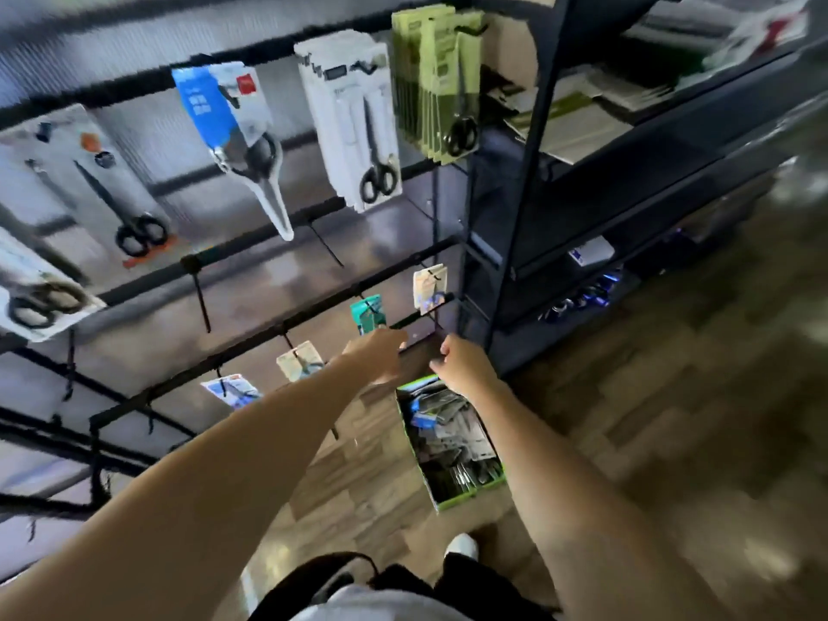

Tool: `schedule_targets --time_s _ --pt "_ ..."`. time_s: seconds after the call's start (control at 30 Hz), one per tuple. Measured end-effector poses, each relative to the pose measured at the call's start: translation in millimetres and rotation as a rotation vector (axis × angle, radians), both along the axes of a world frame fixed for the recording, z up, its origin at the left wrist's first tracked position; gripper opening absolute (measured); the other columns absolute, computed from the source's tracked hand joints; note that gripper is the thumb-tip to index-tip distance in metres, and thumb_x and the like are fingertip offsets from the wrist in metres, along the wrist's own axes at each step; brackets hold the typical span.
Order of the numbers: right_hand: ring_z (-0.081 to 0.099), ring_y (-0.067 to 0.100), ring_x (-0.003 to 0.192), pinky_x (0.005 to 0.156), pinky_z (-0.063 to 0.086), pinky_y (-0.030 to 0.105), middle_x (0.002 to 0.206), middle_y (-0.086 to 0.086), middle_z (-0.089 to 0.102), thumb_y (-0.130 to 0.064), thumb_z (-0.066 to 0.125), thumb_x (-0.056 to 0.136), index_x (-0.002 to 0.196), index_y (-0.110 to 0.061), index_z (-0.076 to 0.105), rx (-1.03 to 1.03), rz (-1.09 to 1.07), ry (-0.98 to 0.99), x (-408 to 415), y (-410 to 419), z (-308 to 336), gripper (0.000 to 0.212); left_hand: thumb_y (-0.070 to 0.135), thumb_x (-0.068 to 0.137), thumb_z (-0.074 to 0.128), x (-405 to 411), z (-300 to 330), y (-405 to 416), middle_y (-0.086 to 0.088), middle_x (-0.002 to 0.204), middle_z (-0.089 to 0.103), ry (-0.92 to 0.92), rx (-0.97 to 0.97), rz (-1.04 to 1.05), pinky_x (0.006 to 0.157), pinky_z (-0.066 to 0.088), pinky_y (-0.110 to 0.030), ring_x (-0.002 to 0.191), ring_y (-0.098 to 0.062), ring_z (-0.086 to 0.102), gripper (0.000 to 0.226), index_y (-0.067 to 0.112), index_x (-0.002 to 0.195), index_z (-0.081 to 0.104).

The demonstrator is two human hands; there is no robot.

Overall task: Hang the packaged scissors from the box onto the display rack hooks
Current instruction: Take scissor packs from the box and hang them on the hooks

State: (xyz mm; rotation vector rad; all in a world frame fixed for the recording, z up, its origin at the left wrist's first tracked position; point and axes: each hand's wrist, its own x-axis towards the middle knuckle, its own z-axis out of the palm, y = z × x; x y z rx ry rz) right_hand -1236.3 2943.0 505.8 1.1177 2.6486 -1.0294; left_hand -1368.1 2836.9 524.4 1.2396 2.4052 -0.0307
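A green-edged box (466,498) full of packaged scissors stands on the floor below the rack. Both arms reach down toward the lowest rail of the black display rack (251,257). My left hand (378,354) hovers beside a teal pack (368,313) on a low hook, fingers loosely bent; nothing shows in it. My right hand (463,363) is just above the box's far end, fingers curled near a dark hook (421,316); blur hides whether it pinches anything. White, blue and green packs (441,78) hang on the upper hooks.
A dark metal shelving unit (582,181) with papers and boxes stands right of the rack. Small packs (430,284) hang on the lowest rail. Several bare hooks stick out of the middle rail. Wood-pattern floor lies to the right; my white shoe (461,545) is near the box.
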Motion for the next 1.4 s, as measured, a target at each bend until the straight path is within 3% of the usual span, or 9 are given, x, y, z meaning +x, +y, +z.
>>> schedule_targets --time_s 0.13,0.27,0.4,0.63,0.77,0.9,1.0,1.2,1.4 --pt "0.056 0.034 0.116 0.088 0.045 0.034 0.125 0.017 0.06 -0.029 0.057 0.095 0.119 -0.003 0.053 -0.055 -0.062 -0.062 29 21 -38 0.035 0.023 0.094 0.051 21 -23 31 -0.009 0.125 0.059 0.012 0.019 -0.069 0.09 0.049 -0.037 0.113 -0.031 0.058 0.033 0.014 0.125 0.056" --pt "0.056 0.032 0.119 0.091 0.045 0.034 0.127 0.014 0.059 -0.029 0.06 0.094 0.126 -0.006 0.053 -0.12 -0.136 -0.071 54 31 -65 0.04 0.024 0.092 0.051 30 -44 56 -0.006 0.117 0.063 0.028 -0.063 -0.155 0.087 0.053 -0.04 0.11 -0.029 0.061 0.023 0.022 0.115 0.057" --pt "0.058 0.032 0.116 0.088 0.047 0.034 0.123 0.015 0.063 -0.034 0.064 0.09 0.121 -0.008 0.055 -0.165 -0.253 -0.101 70 38 -94 0.041 0.021 0.093 0.048 31 -63 80 -0.005 0.128 0.056 0.007 -0.149 -0.251 0.097 0.047 -0.041 0.119 -0.029 0.054 0.033 0.019 0.125 0.055" --pt "0.055 0.032 0.121 0.096 0.045 0.036 0.128 0.014 0.061 -0.03 0.064 0.091 0.126 -0.006 0.054 -0.274 -0.403 -0.156 66 41 -132 0.044 0.022 0.093 0.051 22 -88 118 -0.007 0.136 0.053 0.064 -0.237 -0.433 0.096 0.045 -0.041 0.123 -0.03 0.052 0.043 0.023 0.137 0.048" --pt "0.056 0.032 0.118 0.093 0.046 0.038 0.123 0.016 0.06 -0.034 0.062 0.09 0.127 -0.009 0.051 -0.326 -0.508 -0.159 48 32 -150 0.047 0.016 0.089 0.051 6 -110 138 -0.011 0.129 0.057 0.015 -0.274 -0.519 0.088 0.046 -0.04 0.117 -0.033 0.054 0.036 0.018 0.126 0.052" --pt "0.053 0.037 0.118 0.093 0.048 0.042 0.13 0.018 0.051 -0.027 0.06 0.09 0.134 -0.008 0.045 -0.45 -0.605 -0.216 23 21 -176 0.051 0.013 0.084 0.054 -15 -163 167 -0.016 0.118 0.061 -0.088 -0.37 -0.629 0.086 0.05 -0.041 0.107 -0.034 0.058 0.033 0.012 0.117 0.054" --pt "0.05 0.039 0.122 0.096 0.047 0.043 0.141 0.019 0.043 -0.025 0.061 0.089 0.146 -0.006 0.034 -0.503 -0.701 -0.234 7 12 -206 0.066 0.021 0.089 0.055 -24 -208 179 -0.013 0.126 0.058 -0.147 -0.449 -0.702 0.09 0.049 -0.043 0.112 -0.033 0.056 0.04 0.014 0.128 0.051" --pt "0.058 0.037 0.108 0.083 0.052 0.04 0.118 0.017 0.059 -0.016 0.056 0.083 0.127 -0.007 0.051 -0.59 -0.947 -0.166 -25 11 -282 0.046 0.022 0.087 0.059 -48 -295 201 -0.016 0.119 0.06 -0.163 -0.488 -0.76 0.081 0.046 -0.039 0.109 -0.036 0.057 0.035 0.011 0.12 0.054" --pt "0.061 0.034 0.101 0.076 0.05 0.036 0.115 0.014 0.062 -0.017 0.059 0.086 0.137 -0.011 0.048 -0.668 -1.203 -0.058 -30 26 -375 0.053 0.017 0.089 0.06 -54 -389 199 -0.017 0.115 0.061 -0.179 -0.527 -0.72 0.081 0.047 -0.036 0.108 -0.036 0.058 0.038 0.009 0.125 0.054"
